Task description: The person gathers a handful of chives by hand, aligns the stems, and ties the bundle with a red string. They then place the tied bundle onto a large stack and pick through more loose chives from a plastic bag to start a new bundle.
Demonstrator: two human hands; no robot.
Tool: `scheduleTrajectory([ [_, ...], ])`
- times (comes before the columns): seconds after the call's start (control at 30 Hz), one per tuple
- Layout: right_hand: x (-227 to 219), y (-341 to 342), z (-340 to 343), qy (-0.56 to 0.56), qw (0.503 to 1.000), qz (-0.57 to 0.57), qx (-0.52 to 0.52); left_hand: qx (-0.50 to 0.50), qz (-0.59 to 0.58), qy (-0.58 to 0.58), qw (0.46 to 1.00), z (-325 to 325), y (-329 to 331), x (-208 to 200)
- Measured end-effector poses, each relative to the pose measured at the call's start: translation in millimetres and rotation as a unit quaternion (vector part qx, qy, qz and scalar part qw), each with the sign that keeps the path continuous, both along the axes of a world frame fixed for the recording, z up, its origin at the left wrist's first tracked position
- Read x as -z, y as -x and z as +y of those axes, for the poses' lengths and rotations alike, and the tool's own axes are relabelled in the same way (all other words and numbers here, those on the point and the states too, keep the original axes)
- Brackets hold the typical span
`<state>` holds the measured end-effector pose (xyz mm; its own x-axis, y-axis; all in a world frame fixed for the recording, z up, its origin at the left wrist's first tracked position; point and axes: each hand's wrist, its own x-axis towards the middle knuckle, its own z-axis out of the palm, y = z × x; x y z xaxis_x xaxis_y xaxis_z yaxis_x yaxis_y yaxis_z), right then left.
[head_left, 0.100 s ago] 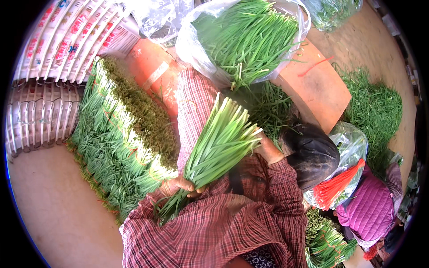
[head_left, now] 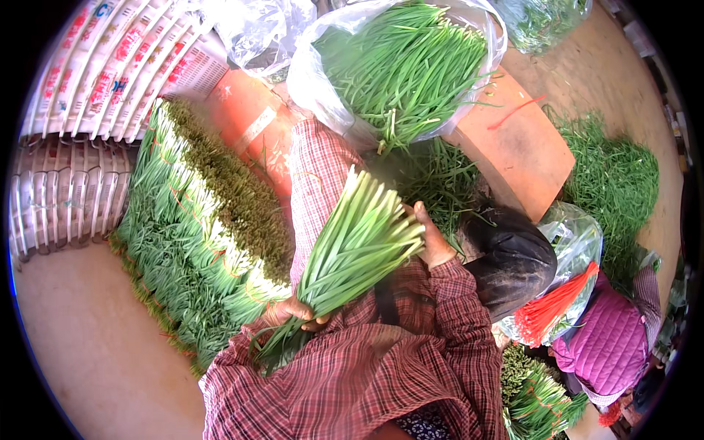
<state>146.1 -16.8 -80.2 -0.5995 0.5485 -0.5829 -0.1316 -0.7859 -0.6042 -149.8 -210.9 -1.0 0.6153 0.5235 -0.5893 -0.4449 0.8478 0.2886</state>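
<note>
A bunch of garlic chives (head_left: pixel 359 242) lies slanted over my lap, pale cut ends up and to the right, leaf tips down by my left sleeve. My left hand (head_left: pixel 290 312) is closed round its lower, leafy part. At the pale ends, my right hand (head_left: pixel 434 242) presses on the right side, thumb up and fingers curled partly behind the stems. Beyond my lap, a clear plastic bag (head_left: pixel 304 77) stands open, filled with loose chives (head_left: pixel 411 66). On my left are stacked tied chive bundles (head_left: pixel 191 227) with red ties and ends facing my leg.
White crates (head_left: pixel 95 73) stand far left. An orange block (head_left: pixel 521 139) lies beyond my right knee, with a heap of loose greens (head_left: pixel 612 176) beside it. Red ties (head_left: pixel 557 304) rest on a plastic bag at right, near a person in a purple vest (head_left: pixel 609 337). More bundles (head_left: pixel 535 396) lie below.
My right hand has shifted slightly up along the pale ends, and its thumb now shows. The cut ends have moved a little left and down. My left hand keeps its grip.
</note>
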Motion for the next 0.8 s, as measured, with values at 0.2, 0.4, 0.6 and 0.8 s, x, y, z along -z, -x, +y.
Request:
scheduleTrajectory([
  [0.2, -7.1, 32.9, 36.0, -0.036, 0.994, 0.067, 0.077, 0.031, 0.001, -0.007, 0.999, 9.8, 3.6, 13.6],
  [0.4, -34.7, 52.3, 66.3, -0.067, 0.994, 0.062, 0.058, 0.032, 0.008, -0.008, 0.999, 6.5, 5.5, 8.4],
  [0.6, -70.0, 48.8, 80.8, -0.160, 0.975, -0.151, 0.016, 0.008, 0.006, -0.014, 1.000, -11.6, 7.2, 7.5],
  [0.8, -24.9, -66.6, 114.5, -0.297, 0.839, -0.431, -0.149, -0.001, -0.012, -0.033, 0.999, -22.3, 4.7, 15.9],
])
